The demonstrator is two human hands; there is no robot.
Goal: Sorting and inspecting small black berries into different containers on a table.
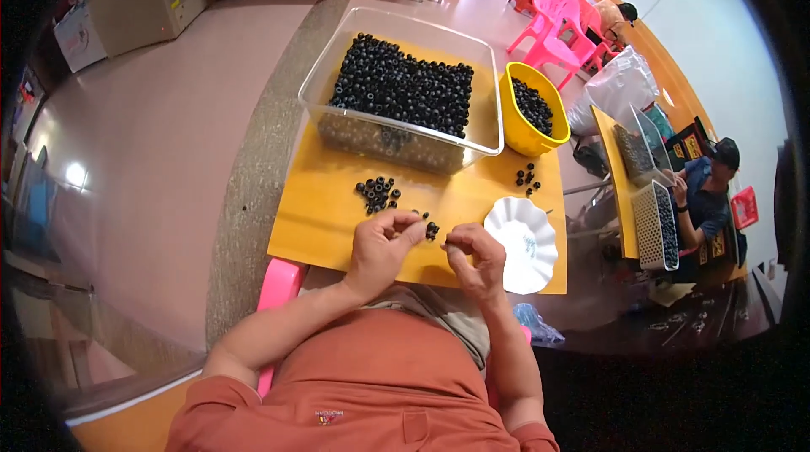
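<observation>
Over the near part of a yellow tabletop (316,241), both my hands are raised close together, fingertips facing. My left hand (380,251) is closed in a pinch beside a small dark piece (432,231); whether it grips that piece is unclear. My right hand (477,265) pinches too, with something tiny at its fingertips that I cannot make out. Just beyond my left hand lies a loose cluster of black ring-like beads (378,192). A white wavy-rimmed plate (533,271) is right of my right hand, with a small greenish patch in its middle.
Behind the cluster stands a big clear plastic box (481,146) of black beads. A yellow tub (525,138) to its right holds more, with several loose beads (528,175) before it. At the right, another person (707,195) sits by a perforated basket (650,233). Pink chairs (557,34) stand farther back.
</observation>
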